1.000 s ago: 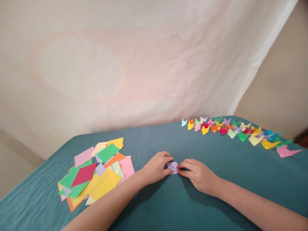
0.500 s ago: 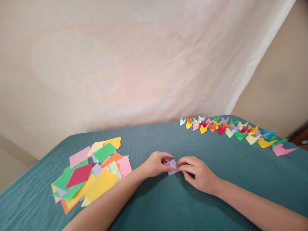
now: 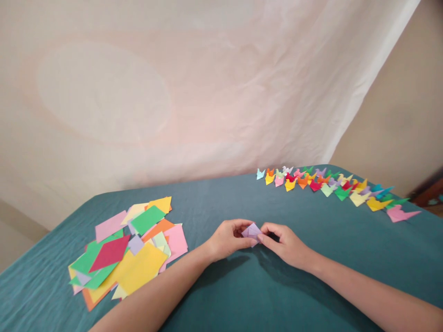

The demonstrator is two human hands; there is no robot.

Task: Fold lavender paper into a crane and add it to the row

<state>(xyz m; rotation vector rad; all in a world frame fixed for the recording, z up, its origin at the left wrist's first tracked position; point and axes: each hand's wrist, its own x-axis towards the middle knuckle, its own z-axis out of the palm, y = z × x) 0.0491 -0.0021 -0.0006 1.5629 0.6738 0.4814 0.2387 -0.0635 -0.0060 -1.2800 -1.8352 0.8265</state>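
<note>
A small folded piece of lilac origami paper [image 3: 254, 231] is held between my two hands, a little above the dark green cloth. My left hand [image 3: 229, 239] pinches its left side, thumb in front and fingers behind. At its right corner, my right hand [image 3: 285, 243] closes thumb and index finger on the paper. Crease lines and layered flaps show on the face toward me. Fingers cover parts of its left and right edges.
Loose coloured paper sheets [image 3: 138, 269] lie in a spread pile on the left. Several rows of small folded paper birds [image 3: 314, 185] stand along the far right of the cloth-covered table [image 3: 221, 295]. A pale fabric backdrop [image 3: 207, 92] hangs behind.
The lilac paper has been lifted and tilted to face me more. My right hand has turned, its thumb now in front of the paper's right corner. The view has shifted slightly.
</note>
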